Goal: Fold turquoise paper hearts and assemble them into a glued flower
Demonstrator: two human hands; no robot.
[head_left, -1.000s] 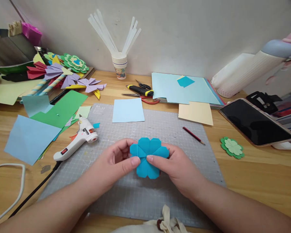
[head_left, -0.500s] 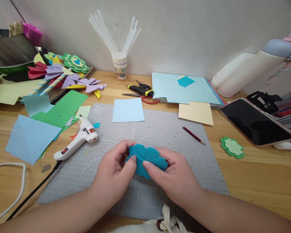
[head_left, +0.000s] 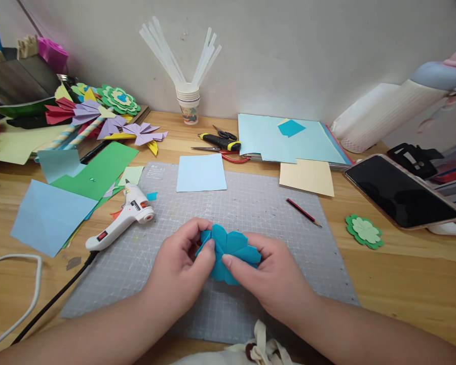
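A blue paper flower (head_left: 230,243) with creased, notched petals is held between both hands above the grey cutting mat (head_left: 167,304). My left hand (head_left: 184,266) pinches its left edge, thumb on top and fingers curled behind. On the other side, my right hand (head_left: 277,274) grips the right edge, its thumb resting near the flower's centre. The fingers underneath are mostly hidden. Beyond the hands lies a light blue paper square (head_left: 201,173) on the mat. To the left rests a white hot glue gun (head_left: 123,218).
A pencil (head_left: 304,212) and a green layered paper flower (head_left: 364,231) lie to the right, near a phone (head_left: 403,190). Scissors and a utility knife (head_left: 220,142) are at the back, beside a paper cup (head_left: 189,109) of glue sticks. Paper sheets (head_left: 55,215) lie left.
The blue paper flower has tilted slightly, so more of its lower petals show. Both hands keep their hold in nearly the same place.
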